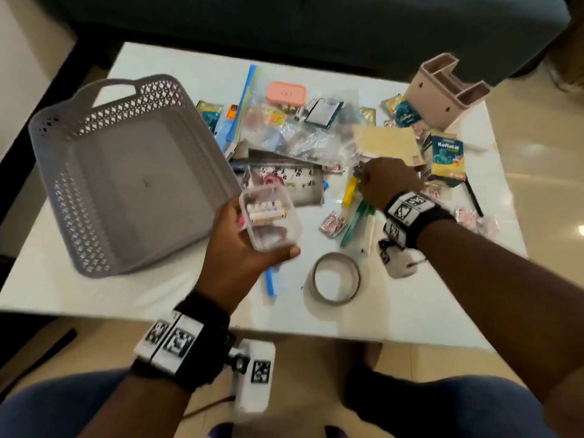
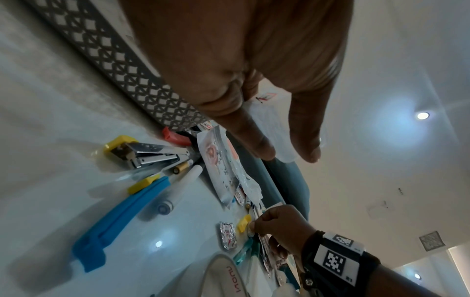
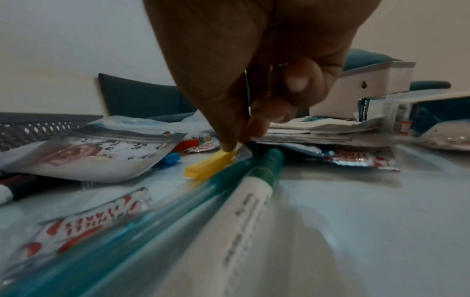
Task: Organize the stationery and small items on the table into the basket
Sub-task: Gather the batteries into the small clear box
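The grey lattice basket [image 1: 63, 197] stands empty at the table's left. My left hand [image 1: 252, 245] holds a clear plastic box [image 1: 268, 222] with batteries inside, just right of the basket's near corner and above the table. The left wrist view shows the box [image 2: 269, 124] between the fingers. My right hand [image 1: 363, 181] reaches into the pile in the middle. Its thumb and forefinger [image 3: 229, 144] pinch the clear end of a teal pen [image 3: 203, 191], beside a yellow clip [image 3: 208, 166]. A white marker [image 3: 254, 201] with a green cap lies against the pen.
A tape roll [image 1: 336, 278] and a blue clip [image 1: 270, 286] lie near the front edge. A stapler [image 2: 150, 154] sits by the basket wall. Plastic bags [image 1: 300, 134], wrapped sweets [image 1: 331, 222], a Koflet box [image 1: 445, 159] and a pink organizer [image 1: 442, 90] crowd the middle and right.
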Available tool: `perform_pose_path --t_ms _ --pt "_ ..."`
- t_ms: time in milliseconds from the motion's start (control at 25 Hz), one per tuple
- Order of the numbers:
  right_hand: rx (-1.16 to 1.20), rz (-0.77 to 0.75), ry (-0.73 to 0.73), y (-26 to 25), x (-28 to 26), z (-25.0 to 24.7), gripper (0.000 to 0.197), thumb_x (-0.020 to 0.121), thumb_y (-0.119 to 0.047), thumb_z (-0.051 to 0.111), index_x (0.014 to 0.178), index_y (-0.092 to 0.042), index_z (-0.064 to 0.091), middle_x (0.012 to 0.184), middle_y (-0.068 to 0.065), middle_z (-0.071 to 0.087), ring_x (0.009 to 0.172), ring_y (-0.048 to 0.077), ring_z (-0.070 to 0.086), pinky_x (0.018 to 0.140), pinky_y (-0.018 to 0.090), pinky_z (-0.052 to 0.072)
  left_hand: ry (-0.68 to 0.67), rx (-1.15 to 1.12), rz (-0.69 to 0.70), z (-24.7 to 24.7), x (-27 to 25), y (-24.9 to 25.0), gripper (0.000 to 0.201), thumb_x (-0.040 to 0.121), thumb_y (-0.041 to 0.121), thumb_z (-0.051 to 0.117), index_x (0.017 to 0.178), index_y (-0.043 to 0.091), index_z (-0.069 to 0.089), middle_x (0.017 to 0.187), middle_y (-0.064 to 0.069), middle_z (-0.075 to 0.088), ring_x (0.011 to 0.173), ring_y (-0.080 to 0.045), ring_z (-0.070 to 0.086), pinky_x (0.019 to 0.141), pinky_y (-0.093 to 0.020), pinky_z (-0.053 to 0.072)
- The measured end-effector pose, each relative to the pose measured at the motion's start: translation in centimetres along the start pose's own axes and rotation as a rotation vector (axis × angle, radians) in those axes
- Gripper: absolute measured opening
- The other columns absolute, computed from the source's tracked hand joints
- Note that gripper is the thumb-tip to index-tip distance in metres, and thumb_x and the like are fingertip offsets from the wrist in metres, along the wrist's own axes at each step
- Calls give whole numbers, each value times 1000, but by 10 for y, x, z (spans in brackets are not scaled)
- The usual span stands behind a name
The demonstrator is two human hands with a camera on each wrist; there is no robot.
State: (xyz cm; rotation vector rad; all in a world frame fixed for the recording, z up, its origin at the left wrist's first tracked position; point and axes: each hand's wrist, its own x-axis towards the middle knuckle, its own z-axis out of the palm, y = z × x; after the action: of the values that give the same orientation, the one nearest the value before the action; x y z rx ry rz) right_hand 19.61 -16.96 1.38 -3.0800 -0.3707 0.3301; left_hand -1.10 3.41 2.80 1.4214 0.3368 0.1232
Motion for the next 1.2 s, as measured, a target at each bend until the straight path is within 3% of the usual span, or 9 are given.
perform_pose_path --t_ms 120,200,440,560,680,760,840,1000,1200 --pt "6 23 -41 -5 0 -1 33 81 -30 70 105 -8 67 103 21 68 92 42 67 74 41 54 27 -8 -24 -2 1 -6 90 57 -7 89 134 6 44 127 -15 61 107 -19 68 86 -37 58" --pt "-4 34 -53 -9 0 -3 38 79 -32 76 104 -5 66 104 24 67 94 45 65 73 41 52 35 -6 -10 -5 1 -10 95 57 -1 91 137 7 41 134 -18 55 114 -21 65 90 -44 58" --pt "-55 83 -115 -5 2 -1 36 80 -29 75 94 0 60 101 24 67 94 41 65 72 39 51 28 21 -3 -13 -2 -16 98 57 -7 90 140 11 40 137 -13 54 123 -24 58 89 -39 58" --pt "62 158 -116 -2 0 -7 36 80 -33 74 93 -3 59 98 22 66 95 39 65 68 33 44 61 93 -42 -25 -11 -20 96 56 7 94 137 18 45 135 -9 56 121 -22 60 93 -45 56" --pt "187 239 -159 1 -11 -26 47 76 -44 71 95 -1 65 79 13 65 76 33 66 64 30 47 56 118 -102 -39 -27 -19 92 58 8 94 136 22 47 133 -4 59 118 -22 62 92 -42 57" --pt "294 186 -177 -1 -28 -45 35 79 -37 69 78 -3 70 54 6 62 51 24 57 54 25 42 67 135 -128 -46 -39 -18 89 60 0 91 135 22 48 130 -1 62 114 -20 65 89 -36 58" --pt "350 66 -174 -11 -52 -64 27 85 -30 69 72 -7 71 47 2 58 43 17 49 51 22 36 79 167 -149 -48 -49 -19 88 58 -2 90 132 23 49 126 2 64 107 -16 68 82 -28 58" --pt "277 -201 -59 -46 -97 -84 19 84 -30 71 78 -13 74 63 -4 61 59 16 52 55 25 35 27 264 -177 -47 -62 -24 93 56 12 95 133 32 48 129 5 61 93 -14 68 72 -20 56" --pt "300 -294 -72 -69 -113 -68 11 84 -31 71 80 -22 76 76 -5 71 71 14 63 55 16 35 66 284 -199 -56 -60 -26 90 56 16 95 130 38 49 128 6 61 89 -16 67 71 -18 56"
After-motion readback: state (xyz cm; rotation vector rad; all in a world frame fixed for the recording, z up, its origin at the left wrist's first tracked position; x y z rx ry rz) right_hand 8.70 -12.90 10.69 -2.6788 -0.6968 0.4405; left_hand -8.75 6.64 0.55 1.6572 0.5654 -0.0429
